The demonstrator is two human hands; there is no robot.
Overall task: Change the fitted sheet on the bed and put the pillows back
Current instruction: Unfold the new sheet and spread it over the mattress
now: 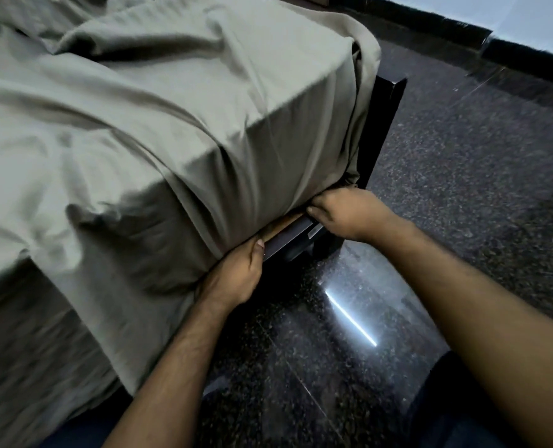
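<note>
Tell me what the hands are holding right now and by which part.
Both the left hand and the right hand grip the grey-green fitted sheet by its bottom edge at the mattress corner.

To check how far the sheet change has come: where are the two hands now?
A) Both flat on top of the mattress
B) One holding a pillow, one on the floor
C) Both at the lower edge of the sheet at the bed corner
C: the left hand and the right hand both sit at the bottom hem of the grey-green sheet, beside the dark bed frame.

one sheet (pixel 178 130), one bed frame (pixel 385 124), two hands: left hand (pixel 236 273), right hand (pixel 349 211).
</note>
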